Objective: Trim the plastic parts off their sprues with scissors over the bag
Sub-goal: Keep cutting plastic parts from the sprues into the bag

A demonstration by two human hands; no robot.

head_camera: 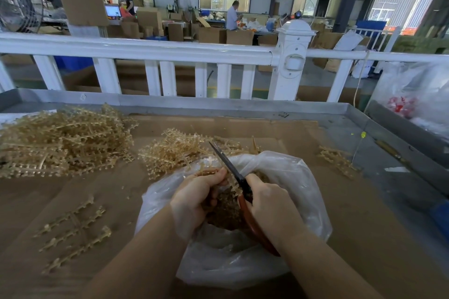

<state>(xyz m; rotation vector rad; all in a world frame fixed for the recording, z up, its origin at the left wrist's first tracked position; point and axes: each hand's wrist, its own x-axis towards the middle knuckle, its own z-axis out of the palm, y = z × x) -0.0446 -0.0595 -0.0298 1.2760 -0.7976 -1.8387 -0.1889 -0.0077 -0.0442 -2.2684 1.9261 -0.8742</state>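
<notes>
A clear plastic bag [286, 177] lies open on the cardboard-covered table, holding a heap of small tan cut parts [228, 211]. Over its mouth my left hand [194, 199] grips a tan plastic sprue [209, 173]. My right hand [269, 206] holds scissors [228, 165] with orange handles; the dark blades point up and away, beside the sprue. A large pile of tan sprues [60, 141] lies at the far left, a smaller pile [175, 150] just beyond the bag.
Three loose sprues [75, 230] lie at the near left, a few more [337, 158] at the right. A raised metal rim [194, 102] bounds the table, with a white fence [170, 51] behind. Another clear bag [418, 94] sits far right.
</notes>
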